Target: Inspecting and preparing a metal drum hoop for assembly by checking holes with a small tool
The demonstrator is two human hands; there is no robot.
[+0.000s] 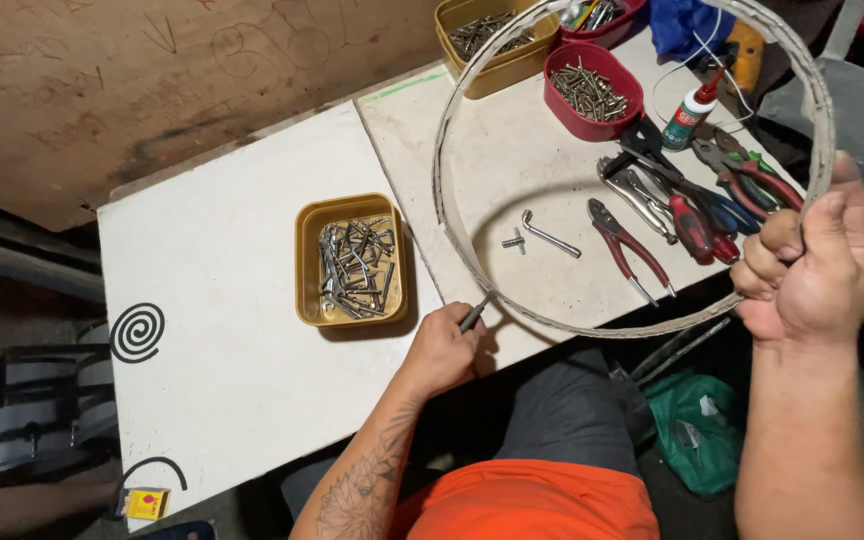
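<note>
The right hand (810, 268) is gripping a big metal ring (452, 240) at the right of the frame, holding it up over the white worktop (222, 360). The left hand (444, 350), low in the middle, is closing around a small dark tool (474, 314) touching the ring's bottom edge, beside a yellow tray of metal bits (350, 260).

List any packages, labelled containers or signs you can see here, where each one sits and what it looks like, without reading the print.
Small bottle: upright at the table's far right, beside the red tub of screws; white body, green label, red nozzle cap.
Small box: on the floor by the table's near left corner; flat, rectangular, yellow with a red mark.
Black spiral: on the white tabletop's left edge; a flat round coil.
No screens in view.
</note>
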